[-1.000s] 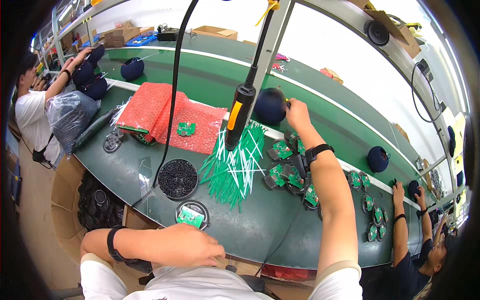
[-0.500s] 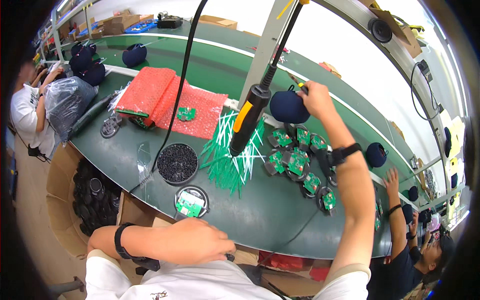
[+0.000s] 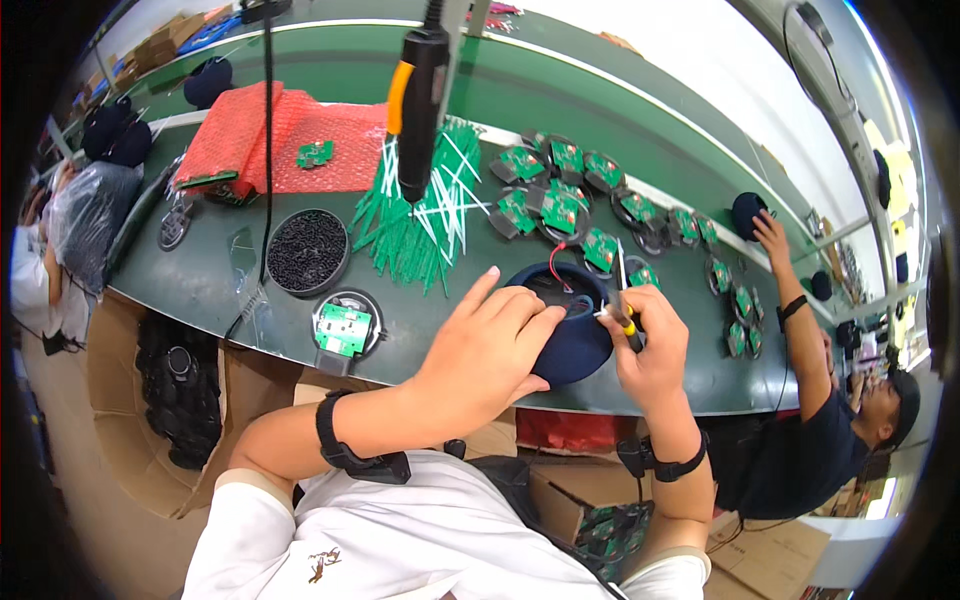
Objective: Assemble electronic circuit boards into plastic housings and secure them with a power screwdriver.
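Observation:
A round navy-blue housing (image 3: 572, 362) is tilted at the table's front edge, its opening up, with red and dark wires (image 3: 560, 272) inside. My left hand (image 3: 490, 345) grips its left side, thumb beneath and fingers over the rim. At the right rim, my right hand (image 3: 650, 345) is closed round a slim metal hand tool (image 3: 618, 275) with a yellow and black grip, its long end pointing up. A small white piece shows by those fingertips; whether it is held is unclear. Just beyond the housing lie several black round parts with green circuit boards (image 3: 560, 210).
A black and yellow electric screwdriver (image 3: 418, 110) hangs above green and white strips (image 3: 415, 220). Left of them are a dish of black screws (image 3: 308, 252), red bubble wrap (image 3: 340, 150) and a board on a round part (image 3: 342, 328). A co-worker's hand (image 3: 772, 240) touches another navy housing.
My right hand has brought the housing and tool from the far side of the table to the front edge. My left hand has risen from my lap and taken hold of the housing.

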`<state>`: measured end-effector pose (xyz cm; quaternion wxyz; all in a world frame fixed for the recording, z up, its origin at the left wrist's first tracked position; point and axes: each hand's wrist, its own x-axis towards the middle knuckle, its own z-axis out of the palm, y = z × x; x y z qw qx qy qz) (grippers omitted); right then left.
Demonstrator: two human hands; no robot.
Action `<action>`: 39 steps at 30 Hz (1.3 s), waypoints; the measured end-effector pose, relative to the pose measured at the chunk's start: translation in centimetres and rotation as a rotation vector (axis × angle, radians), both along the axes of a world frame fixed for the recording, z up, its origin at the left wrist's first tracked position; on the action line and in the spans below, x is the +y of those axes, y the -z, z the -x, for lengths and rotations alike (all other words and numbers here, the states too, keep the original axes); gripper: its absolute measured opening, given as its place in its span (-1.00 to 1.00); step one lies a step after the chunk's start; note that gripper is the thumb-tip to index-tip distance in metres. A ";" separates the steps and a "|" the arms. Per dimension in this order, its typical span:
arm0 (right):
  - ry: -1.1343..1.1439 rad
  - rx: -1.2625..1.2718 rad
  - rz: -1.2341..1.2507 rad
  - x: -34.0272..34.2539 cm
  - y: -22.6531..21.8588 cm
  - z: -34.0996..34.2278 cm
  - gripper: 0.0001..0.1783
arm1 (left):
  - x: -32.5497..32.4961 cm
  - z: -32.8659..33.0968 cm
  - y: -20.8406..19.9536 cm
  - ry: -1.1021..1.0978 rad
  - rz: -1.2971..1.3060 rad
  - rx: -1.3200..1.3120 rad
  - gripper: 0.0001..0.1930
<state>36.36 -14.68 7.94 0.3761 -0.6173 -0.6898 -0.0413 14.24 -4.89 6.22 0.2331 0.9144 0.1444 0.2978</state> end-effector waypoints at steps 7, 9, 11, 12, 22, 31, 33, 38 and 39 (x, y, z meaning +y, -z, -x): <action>0.036 0.151 0.066 -4.6 3.7 0.3 -0.58 | -2.3 -0.9 2.3 0.041 -0.223 0.009 -0.30; 0.055 0.164 0.051 -5.1 4.2 0.2 -0.58 | -2.7 -1.2 2.2 0.049 -0.254 0.032 -0.31; 0.065 0.135 0.014 -5.2 4.2 0.4 -0.59 | -2.8 -1.2 1.6 0.055 -0.286 0.051 -0.32; 0.077 0.140 0.007 -5.3 4.0 0.7 -0.59 | -2.8 -1.1 0.8 0.065 -0.237 0.075 -0.34; 0.343 0.634 0.177 -12.2 4.4 3.8 -0.73 | -1.0 -7.7 -2.3 0.212 -0.190 0.139 -0.67; 0.340 0.553 0.222 -10.9 6.6 5.0 -0.66 | 1.4 -9.6 -1.0 0.384 0.621 0.220 -0.85; 0.336 0.532 0.218 -10.4 6.7 4.8 -0.66 | 1.6 -9.7 -0.8 0.394 0.651 0.227 -0.85; 0.336 0.497 0.187 -10.0 6.2 4.3 -0.66 | 1.7 -9.6 -1.0 0.403 0.698 0.244 -0.85; 0.330 0.481 0.184 -9.9 6.0 4.2 -0.66 | 1.7 -9.6 -1.1 0.402 0.701 0.250 -0.84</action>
